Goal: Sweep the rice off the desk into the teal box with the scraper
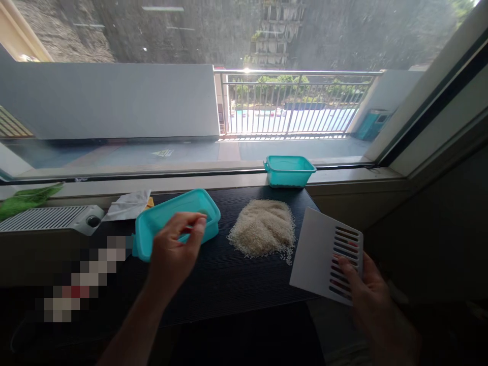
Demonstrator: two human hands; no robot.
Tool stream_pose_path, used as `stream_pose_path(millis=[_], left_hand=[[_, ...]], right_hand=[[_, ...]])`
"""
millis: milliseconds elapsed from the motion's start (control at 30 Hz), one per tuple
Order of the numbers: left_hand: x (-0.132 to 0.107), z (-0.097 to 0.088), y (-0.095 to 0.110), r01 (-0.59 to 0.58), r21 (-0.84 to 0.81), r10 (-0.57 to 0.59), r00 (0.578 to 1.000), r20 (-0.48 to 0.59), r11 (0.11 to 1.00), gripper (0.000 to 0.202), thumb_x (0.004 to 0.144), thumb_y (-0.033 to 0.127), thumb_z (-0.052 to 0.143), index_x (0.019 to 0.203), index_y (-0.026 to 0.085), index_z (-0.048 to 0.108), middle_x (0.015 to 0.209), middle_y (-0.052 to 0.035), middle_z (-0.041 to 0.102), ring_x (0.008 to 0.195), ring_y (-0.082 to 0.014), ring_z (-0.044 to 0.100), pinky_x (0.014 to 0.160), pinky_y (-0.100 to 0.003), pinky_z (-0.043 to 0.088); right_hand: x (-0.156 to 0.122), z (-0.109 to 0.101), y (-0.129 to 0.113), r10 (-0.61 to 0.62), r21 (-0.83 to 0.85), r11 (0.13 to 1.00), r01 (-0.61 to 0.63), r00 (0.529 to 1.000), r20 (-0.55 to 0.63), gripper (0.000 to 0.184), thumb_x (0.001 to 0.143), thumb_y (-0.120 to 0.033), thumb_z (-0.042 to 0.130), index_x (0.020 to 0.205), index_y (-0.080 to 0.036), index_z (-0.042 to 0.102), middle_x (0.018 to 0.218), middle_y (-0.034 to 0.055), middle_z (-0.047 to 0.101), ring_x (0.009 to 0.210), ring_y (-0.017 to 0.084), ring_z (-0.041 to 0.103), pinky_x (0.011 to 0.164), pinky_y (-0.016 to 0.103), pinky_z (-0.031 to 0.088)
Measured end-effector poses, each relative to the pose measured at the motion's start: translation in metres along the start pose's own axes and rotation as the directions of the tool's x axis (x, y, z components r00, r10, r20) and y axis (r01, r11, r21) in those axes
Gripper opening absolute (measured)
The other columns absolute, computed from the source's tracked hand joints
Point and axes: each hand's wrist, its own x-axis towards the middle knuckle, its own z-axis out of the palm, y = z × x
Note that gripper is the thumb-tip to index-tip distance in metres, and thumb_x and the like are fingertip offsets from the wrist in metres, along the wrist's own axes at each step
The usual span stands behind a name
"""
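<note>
My left hand point(177, 244) is raised in front of a teal plastic container point(147, 231), thumb and index finger pinched together. Whether anything small is between those fingertips, I cannot make out. To the right of that container, a loose heap of rice point(263, 226) lies on the dark tabletop, with stray grains around its edge. My right hand point(366, 290) grips a flat white slotted plate point(314, 249) by its slotted end, thumb on top and fingers behind. The plate's plain edge points left, close to the rice heap.
A second teal container point(292, 175) stands at the back of the dark table point(229, 290), by the window sill. At the back left are a white crumpled cloth or paper point(127, 205), a white power strip or heater-like grille point(49, 218) and something green point(28, 200).
</note>
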Motion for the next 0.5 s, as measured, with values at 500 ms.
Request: stream_pose_path(millis=[500], left_hand=[[0.039, -0.080, -0.084, 0.885, -0.146, -0.748, 0.453, 0.485, 0.441, 0.051, 0.087, 0.049, 0.060, 0.122, 0.015, 0.048, 0.091, -0.0043, 0.068, 0.083, -0.0199, 0.065, 0.076, -0.036, 0.055]], right_hand=[[0.010, -0.032, 0.016, 0.001, -0.007, 1.000, -0.001, 0.998, -0.058, 0.070, 0.063, -0.044, 0.083, 0.128, -0.031, 0.060, 0.098, 0.0039, 0.074, 0.079, 0.026, 0.072, 0.054, 0.033, 0.060]])
